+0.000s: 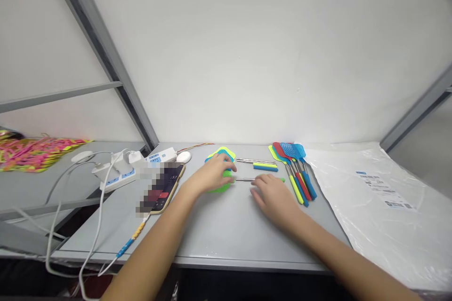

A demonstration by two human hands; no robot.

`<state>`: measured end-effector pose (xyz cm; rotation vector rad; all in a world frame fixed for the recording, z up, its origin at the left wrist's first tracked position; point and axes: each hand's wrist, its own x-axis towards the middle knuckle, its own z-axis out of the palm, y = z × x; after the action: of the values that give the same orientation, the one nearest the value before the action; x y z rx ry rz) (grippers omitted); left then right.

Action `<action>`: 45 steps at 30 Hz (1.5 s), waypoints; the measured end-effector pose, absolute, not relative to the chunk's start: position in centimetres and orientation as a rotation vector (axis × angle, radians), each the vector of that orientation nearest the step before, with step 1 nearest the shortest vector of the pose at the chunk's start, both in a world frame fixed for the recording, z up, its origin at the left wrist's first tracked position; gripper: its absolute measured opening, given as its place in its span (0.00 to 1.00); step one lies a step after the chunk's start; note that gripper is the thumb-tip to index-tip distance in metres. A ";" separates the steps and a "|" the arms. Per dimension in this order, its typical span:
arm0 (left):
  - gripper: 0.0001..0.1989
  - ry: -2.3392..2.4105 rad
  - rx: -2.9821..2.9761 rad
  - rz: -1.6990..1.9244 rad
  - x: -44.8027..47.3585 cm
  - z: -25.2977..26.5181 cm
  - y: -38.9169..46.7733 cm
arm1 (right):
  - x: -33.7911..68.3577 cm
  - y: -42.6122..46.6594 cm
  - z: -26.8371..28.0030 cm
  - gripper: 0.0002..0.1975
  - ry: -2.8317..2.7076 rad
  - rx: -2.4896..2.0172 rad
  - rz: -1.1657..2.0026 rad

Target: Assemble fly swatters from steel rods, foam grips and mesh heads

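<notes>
My left hand (213, 172) is over several fly swatter heads, its thumb and fingers apart. Under it show a yellow-green and blue head (230, 152) at the back and a green mesh head (221, 188) in front. A thin metal rod (243, 179) runs right from the green head's side towards my right hand (271, 196). That hand lies palm down over the rod, fingers stretched out, hiding part of it. A green handle tip (283, 179) pokes out beyond its knuckles. Behind are loose metal rods (247, 160), a yellow grip (265, 164) and a blue grip (265, 168).
Several fly swatters (295, 174) with coloured handles lie at the right, beside a white plastic package (356, 197). To the left are a phone (169, 190), a power strip (123, 178), a round white device (183, 157) and cables. Pink and yellow items (38, 153) lie far left.
</notes>
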<state>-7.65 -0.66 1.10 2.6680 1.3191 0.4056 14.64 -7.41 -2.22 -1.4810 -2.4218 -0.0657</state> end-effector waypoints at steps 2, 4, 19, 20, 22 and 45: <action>0.10 1.305 2.595 0.542 -7.6 0.6 0.5 | 13.9 -5.6 -2.3 0.11 -2.467 -1.538 -0.209; 0.10 1.344 2.561 0.674 -7.5 -0.2 0.8 | 13.3 -4.4 -2.9 0.10 -2.472 -1.577 -0.243; 0.15 1.224 2.277 0.327 -7.8 -1.7 0.2 | 13.4 -1.9 -5.7 0.10 -2.464 -1.407 -0.065; 0.17 1.223 2.263 0.313 -7.8 -1.7 0.2 | 13.4 -2.0 -5.7 0.10 -2.460 -1.399 -0.051; 0.19 1.232 2.244 0.301 -7.9 -1.8 0.2 | 13.5 -2.1 -5.7 0.09 -2.454 -1.384 -0.020; 0.16 1.221 2.273 0.405 -6.6 -2.1 -0.3 | 14.2 -2.5 -4.7 0.10 -2.511 -1.263 0.158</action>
<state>-6.61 -0.27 -2.14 2.2728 1.2213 0.4049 14.17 -2.51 -4.69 -1.2631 -2.5107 0.1582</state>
